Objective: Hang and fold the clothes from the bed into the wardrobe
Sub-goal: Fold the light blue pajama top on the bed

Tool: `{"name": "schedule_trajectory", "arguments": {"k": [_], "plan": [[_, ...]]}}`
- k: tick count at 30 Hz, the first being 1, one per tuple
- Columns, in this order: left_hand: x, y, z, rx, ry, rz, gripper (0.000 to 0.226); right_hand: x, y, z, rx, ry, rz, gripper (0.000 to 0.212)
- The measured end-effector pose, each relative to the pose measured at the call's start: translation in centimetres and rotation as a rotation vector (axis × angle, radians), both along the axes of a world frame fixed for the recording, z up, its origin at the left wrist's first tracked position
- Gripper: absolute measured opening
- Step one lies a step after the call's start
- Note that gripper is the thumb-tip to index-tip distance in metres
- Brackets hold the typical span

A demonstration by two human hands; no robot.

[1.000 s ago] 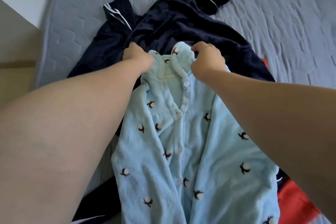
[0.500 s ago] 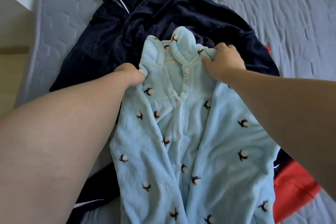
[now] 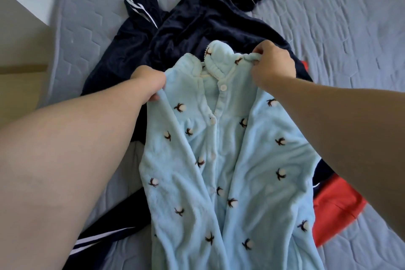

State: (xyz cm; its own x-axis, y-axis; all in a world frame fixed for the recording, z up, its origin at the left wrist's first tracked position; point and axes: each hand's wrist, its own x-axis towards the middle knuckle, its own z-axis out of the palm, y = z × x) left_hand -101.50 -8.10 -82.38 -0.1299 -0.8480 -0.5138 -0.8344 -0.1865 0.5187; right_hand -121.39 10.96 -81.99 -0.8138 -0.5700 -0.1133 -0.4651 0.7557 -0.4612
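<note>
Hands, left (image 3: 149,82) and right (image 3: 271,66), pinch the pajama (image 3: 230,160) shoulders.

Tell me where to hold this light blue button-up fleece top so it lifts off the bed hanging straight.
Grip it at the two shoulders, either side of the collar, coming in from the outer edges. The light blue top lies front up, with its button line down the middle, so it would likely hang evenly from there. Your left hand and right hand already pinch those spots.
</note>
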Motion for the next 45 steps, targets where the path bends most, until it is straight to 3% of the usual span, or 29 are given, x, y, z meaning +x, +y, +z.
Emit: {"name": "schedule_trajectory", "arguments": {"k": [4,7,11,14,16,19,26,30,32,34,37,38,40,42,45], "plan": [[1.2,1.2,1.2,0.01,0.056,-0.021,0.029,1.8,1.4,0.7,0.15,0.108,0.115,0.034],[3.5,3.3,2.4,-0.03,0.091,-0.149,0.04,3.7,3.5,1.9,0.211,0.017,0.101,0.035],[8.1,7.6,4.3,-0.102,0.112,-0.278,0.034,7.6,7.9,4.5,0.131,-0.149,0.076,0.014],[12.0,11.2,4.3,-0.148,0.084,-0.404,0.025,11.1,12.2,5.2,0.11,-0.217,0.046,0.019],[15.5,14.9,4.0,-0.095,0.075,-0.447,0.019,14.3,15.8,5.0,0.164,-0.214,0.044,0.028],[20.5,20.6,2.6,0.034,0.1,-0.481,0.021,18.7,20.8,3.7,0.232,-0.234,0.078,0.024],[28.6,29.4,-4.2,-0.09,0.084,-0.658,0.025,26.0,29.5,-3.2,0.541,-0.254,0.214,0.036],[31.0,31.0,-7.7,-0.052,-0.061,-0.953,0.015,27.8,31.7,-6.4,0.779,-0.292,0.33,0.043],[31.1,31.2,-8.7,-0.088,-0.202,-1.048,0.024,28.2,31.6,-7.3,0.809,-0.23,0.377,0.048],[30.4,31.5,-9.0,-0.117,-0.287,-1.012,0.036,28.6,31.1,-7.7,0.794,-0.152,0.408,0.057],[28.8,31.2,-8.5,0.099,-0.202,-0.614,0.066,29.1,30.3,-7.6,0.738,-0.041,0.457,0.064],[28.3,31.1,-8.4,0.165,-0.176,-0.548,0.067,29.1,30.1,-7.4,0.705,-0.024,0.486,0.063],[28.0,30.8,-7.7,0.128,-0.192,-0.692,0.04,28.9,30.0,-6.8,0.62,-0.035,0.582,0.052],[28.3,31.0,-6.7,-0.1,-0.21,-0.953,0.016,28.6,30.4,-6.1,0.538,-0.004,0.75,0.04],[29.7,32.4,-6.3,-0.294,-0.124,-1.252,0.012,27.9,32.0,-5.7,0.549,0.101,0.978,0.045]]}}
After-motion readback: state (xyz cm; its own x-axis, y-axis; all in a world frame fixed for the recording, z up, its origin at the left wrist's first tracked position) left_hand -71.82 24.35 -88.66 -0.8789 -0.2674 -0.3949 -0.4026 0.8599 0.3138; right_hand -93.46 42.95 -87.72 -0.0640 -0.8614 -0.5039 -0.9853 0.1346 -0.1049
